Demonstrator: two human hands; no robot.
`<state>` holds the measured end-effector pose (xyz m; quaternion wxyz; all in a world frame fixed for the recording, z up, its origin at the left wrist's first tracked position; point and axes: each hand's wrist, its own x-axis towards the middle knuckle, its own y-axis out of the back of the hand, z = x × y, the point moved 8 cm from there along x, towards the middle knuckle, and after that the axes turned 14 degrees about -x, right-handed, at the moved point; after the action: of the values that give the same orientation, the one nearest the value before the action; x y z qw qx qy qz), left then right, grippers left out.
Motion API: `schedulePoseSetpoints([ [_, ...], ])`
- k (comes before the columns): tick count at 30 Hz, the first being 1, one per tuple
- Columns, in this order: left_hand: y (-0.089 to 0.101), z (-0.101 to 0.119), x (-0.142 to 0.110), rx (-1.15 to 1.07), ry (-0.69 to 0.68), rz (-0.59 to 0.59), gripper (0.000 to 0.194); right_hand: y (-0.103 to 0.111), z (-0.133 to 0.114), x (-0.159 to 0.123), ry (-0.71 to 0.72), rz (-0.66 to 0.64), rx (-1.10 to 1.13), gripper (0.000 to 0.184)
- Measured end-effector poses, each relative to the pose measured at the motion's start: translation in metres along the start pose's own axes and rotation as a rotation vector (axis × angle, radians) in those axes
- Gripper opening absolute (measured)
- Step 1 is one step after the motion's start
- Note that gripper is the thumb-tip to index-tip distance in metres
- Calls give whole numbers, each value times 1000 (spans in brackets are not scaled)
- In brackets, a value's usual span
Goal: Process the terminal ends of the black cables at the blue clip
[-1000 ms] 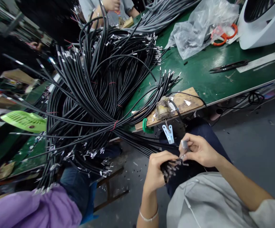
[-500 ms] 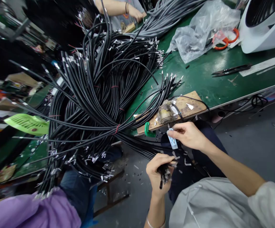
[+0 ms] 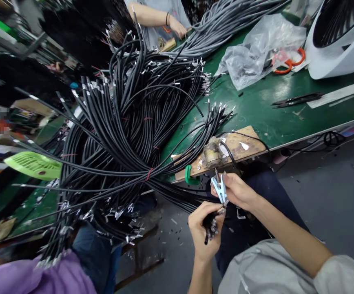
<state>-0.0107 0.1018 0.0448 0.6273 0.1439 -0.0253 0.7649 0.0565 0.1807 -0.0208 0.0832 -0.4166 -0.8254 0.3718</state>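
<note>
My left hand (image 3: 206, 232) is closed around a bundle of black cables (image 3: 210, 228), whose stripped, silvery ends stick out past my thumb. Just above it, my right hand (image 3: 241, 191) grips a light blue clothespin (image 3: 220, 188) between thumb and fingers. The clothespin's lower end meets the cable ends at my left thumb; whether it bites on one I cannot tell. Beyond the clothespin is a small, worn motor (image 3: 213, 154) on a wooden board (image 3: 247, 141), its shaft pointing toward my hands. A green clamp (image 3: 191, 175) sits at the board's edge.
A large heap of black cables (image 3: 146, 134) covers the green table (image 3: 290, 122). Farther right are tweezers (image 3: 299, 99), orange-handled scissors (image 3: 287, 65), a plastic bag (image 3: 250, 53) and a white fan (image 3: 336, 45). A co-worker's hand (image 3: 177, 26) is at the back; a purple sleeve (image 3: 42, 273) shows lower left.
My right hand has lowered the clothespin toward the cable ends and squeezed its handles, so its two legs now show. My left hand stays on the bundle. The view has shifted slightly.
</note>
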Motion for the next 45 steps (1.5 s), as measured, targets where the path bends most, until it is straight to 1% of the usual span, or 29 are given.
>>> schedulePoseSetpoints([
  [2,1,1,-1,-5,3,-13,7,8,6,-2,-25,16,4,50],
  [5,2,1,-3,-15,-13,-29,8,29,12,-11,-30,94,-57,50],
  [7,3,2,-4,-40,-49,-49,9,47,9,-23,16,181,-186,44],
  [9,4,2,-5,-91,-92,-66,8,63,-2,-41,94,294,-376,33],
  [11,5,2,-6,-148,-116,-82,7,68,-18,-61,193,393,-568,20],
  [12,5,2,-6,-166,-116,-90,6,65,-27,-70,253,414,-655,16],
  [13,4,2,-6,-169,-112,-100,6,57,-35,-78,321,400,-737,13],
  [15,1,4,-6,-128,-108,-121,9,32,-49,-89,461,298,-897,5],
  [16,0,6,-6,-89,-112,-126,10,17,-53,-93,523,234,-973,4],
  [17,-1,9,-7,-46,-124,-128,10,4,-55,-96,572,183,-1041,8],
  [18,-2,12,-9,-6,-141,-126,10,-7,-57,-97,611,161,-1095,11],
  [20,-3,15,-12,54,-168,-117,12,-20,-59,-98,660,198,-1164,8],
  [21,-3,15,-14,79,-173,-115,13,-23,-59,-98,676,236,-1187,4],
  [22,-3,14,-16,101,-172,-117,14,-25,-58,-97,688,281,-1211,5],
  [25,-5,10,-20,180,-144,-123,15,-25,-52,-96,715,442,-1285,20],
  [27,-5,8,-20,240,-116,-102,13,-21,-46,-98,725,537,-1258,25],
  [28,-4,7,-20,265,-102,-84,10,-18,-42,-98,716,552,-1199,24],
  [30,-2,7,-20,293,-81,-41,4,-11,-32,-95,655,507,-1014,20],
  [33,0,6,-20,272,-69,-7,3,-2,-10,-84,452,372,-665,19],
  [36,0,5,-19,224,-53,-27,4,5,14,-74,209,295,-291,20],
  [38,0,4,-19,201,-34,-57,7,6,25,-69,87,258,-134,21],
  [40,-2,3,-17,189,-12,-97,12,7,30,-67,29,239,-115,22],
  [41,-3,3,-16,186,-2,-115,15,9,29,-67,29,243,-141,23],
  [43,-3,2,-15,182,20,-134,19,14,25,-68,74,257,-217,26],
  [45,-4,0,-13,180,41,-134,23,16,18,-71,133,243,-327,26],
])
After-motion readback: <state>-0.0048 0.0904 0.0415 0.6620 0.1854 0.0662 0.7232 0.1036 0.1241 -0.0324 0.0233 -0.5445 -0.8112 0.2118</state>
